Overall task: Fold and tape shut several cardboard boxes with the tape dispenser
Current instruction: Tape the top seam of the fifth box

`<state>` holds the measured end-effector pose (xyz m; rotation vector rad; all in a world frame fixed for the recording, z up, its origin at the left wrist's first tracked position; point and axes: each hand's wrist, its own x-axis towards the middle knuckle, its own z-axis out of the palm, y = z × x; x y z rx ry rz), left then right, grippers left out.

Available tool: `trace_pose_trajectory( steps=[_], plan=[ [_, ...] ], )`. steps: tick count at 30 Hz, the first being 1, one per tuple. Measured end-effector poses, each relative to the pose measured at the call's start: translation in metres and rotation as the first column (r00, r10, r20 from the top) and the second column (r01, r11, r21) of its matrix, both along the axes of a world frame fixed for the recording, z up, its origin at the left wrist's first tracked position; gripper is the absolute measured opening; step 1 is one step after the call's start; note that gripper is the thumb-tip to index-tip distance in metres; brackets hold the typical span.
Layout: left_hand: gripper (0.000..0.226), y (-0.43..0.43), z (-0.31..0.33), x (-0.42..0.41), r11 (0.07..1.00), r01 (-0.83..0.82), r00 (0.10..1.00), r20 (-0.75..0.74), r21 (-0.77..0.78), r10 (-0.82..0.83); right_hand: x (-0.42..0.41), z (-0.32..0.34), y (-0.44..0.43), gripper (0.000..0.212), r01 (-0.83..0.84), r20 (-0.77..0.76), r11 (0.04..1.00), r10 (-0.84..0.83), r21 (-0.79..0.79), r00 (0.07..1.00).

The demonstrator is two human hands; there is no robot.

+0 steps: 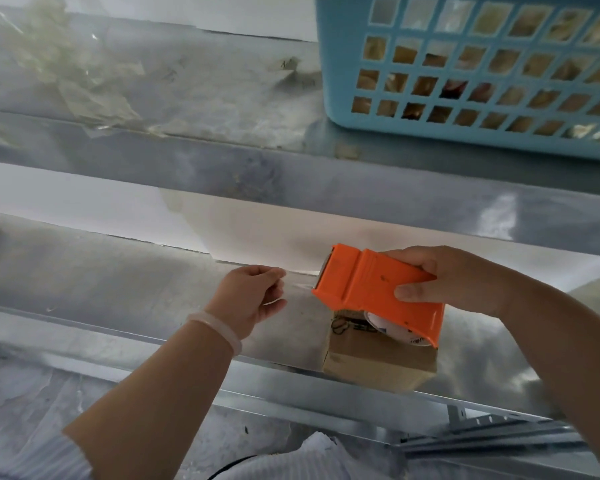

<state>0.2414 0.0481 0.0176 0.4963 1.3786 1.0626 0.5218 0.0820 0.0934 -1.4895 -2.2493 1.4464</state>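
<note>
An orange tape dispenser [378, 292] hangs in the air at centre right, gripped by my right hand [444, 278] around its body. A strip of clear tape [300, 289] stretches from its front edge to my left hand [253, 299], which pinches the tape's free end. Under the dispenser a small brown cardboard box [378, 365] sits at the front edge of the lower steel shelf [118, 282]. The dispenser hides the box's top.
A light-blue plastic basket [465, 74] with packaged goods stands on the upper steel shelf at the top right. Crumpled clear tape scraps [84, 81] stick to that shelf at the upper left. Metal rails [499, 434] lie below at the lower right.
</note>
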Motion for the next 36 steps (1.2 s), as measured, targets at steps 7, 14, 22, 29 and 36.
trace_pose_trajectory(
  steps=[7,14,22,29,36],
  plan=[
    [0.009,-0.008,0.011,0.019,0.999,0.049,0.998,0.033,0.018,-0.05,0.025,0.019,-0.005,0.091,-0.043,0.007,0.998,0.043,0.042,0.999],
    [0.008,-0.012,0.032,0.036,0.994,0.068,0.995,0.061,0.083,-0.073,0.044,0.042,-0.016,0.063,-0.029,-0.041,1.0,0.028,-0.006,0.999],
    [0.009,-0.033,0.015,0.068,0.99,0.139,0.968,0.211,0.007,-0.137,0.074,0.039,-0.036,0.069,0.084,0.001,0.996,-0.084,0.001,0.996],
    [0.014,-0.028,0.009,0.081,0.99,0.129,0.985,0.106,0.06,-0.135,0.075,0.026,-0.05,0.056,0.145,0.026,0.989,-0.146,0.034,0.989],
    [0.014,-0.03,0.006,0.085,0.989,0.139,0.988,0.063,0.058,-0.142,0.078,0.019,-0.058,0.059,0.162,0.07,0.986,-0.165,0.049,0.984]
  ],
)
